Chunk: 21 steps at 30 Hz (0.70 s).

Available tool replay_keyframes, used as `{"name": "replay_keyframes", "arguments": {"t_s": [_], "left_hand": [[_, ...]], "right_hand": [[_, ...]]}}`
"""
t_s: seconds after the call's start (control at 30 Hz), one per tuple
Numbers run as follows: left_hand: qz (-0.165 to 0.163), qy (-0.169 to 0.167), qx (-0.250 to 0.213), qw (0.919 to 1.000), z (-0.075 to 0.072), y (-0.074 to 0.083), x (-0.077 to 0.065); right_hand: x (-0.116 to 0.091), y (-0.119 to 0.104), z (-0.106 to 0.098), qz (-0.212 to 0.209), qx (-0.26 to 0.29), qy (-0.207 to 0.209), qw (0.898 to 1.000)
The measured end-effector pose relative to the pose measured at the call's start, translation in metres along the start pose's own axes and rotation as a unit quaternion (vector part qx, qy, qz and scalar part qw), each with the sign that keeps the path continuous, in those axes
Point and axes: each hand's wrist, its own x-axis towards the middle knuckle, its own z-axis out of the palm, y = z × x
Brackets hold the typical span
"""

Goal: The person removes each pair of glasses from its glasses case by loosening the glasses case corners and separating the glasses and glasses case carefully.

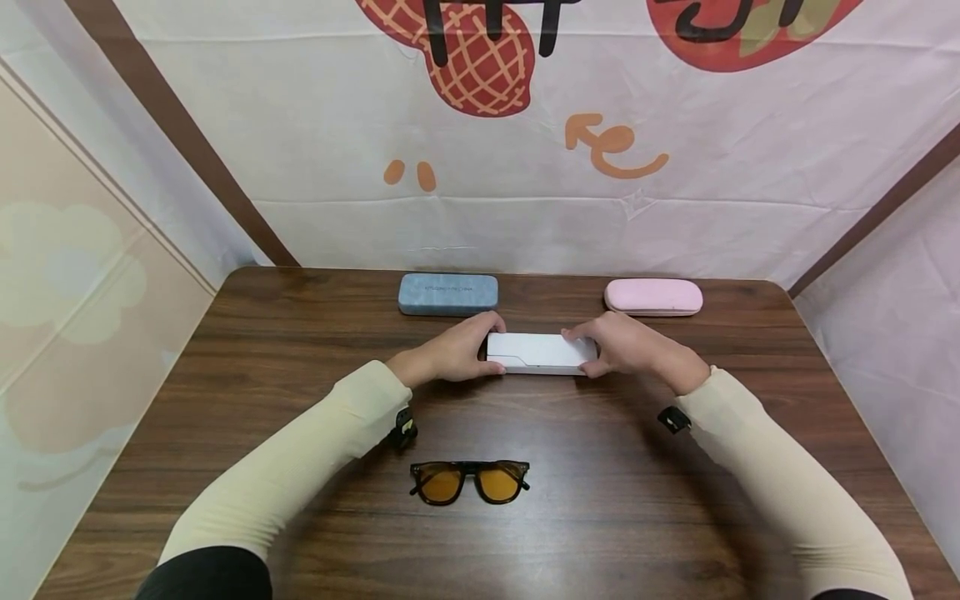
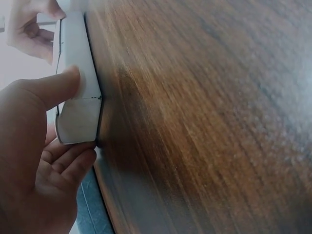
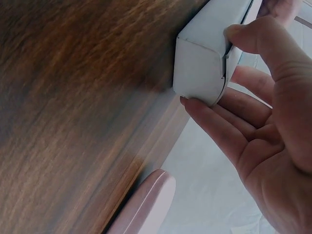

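A long white glasses case, its lid closed down along a stepped seam, lies on the wooden table between both hands. My left hand grips its left end, thumb on the near side and fingers curled behind. The right hand holds the other end; in the right wrist view its thumb presses by the lid seam while the fingers reach round the far side. Nearer the person, sunglasses with black frames and amber lenses lie on the tabletop, apart from both hands.
Behind the white case, a blue glasses case lies at the table's back edge on the left, and a pink one on the right. A printed white cloth hangs just beyond the wooden table.
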Motion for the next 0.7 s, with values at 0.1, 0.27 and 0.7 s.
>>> {"name": "replay_keyframes", "arguments": {"t_s": [0.1,0.27,0.7], "left_hand": [[-0.002,0.0,-0.002,1.0,0.0,0.0,0.001],[-0.004,-0.005,-0.003,1.0,0.0,-0.002,0.002],[0.002,-0.004,-0.012,0.9999,0.0,-0.003,0.002]], "right_hand": [[0.0,0.001,-0.002,-0.003,-0.002,0.001,1.0],[0.0,0.002,-0.007,0.006,0.018,-0.004,1.0],[-0.003,0.015,-0.004,0.033,0.151,0.007,0.988]]}}
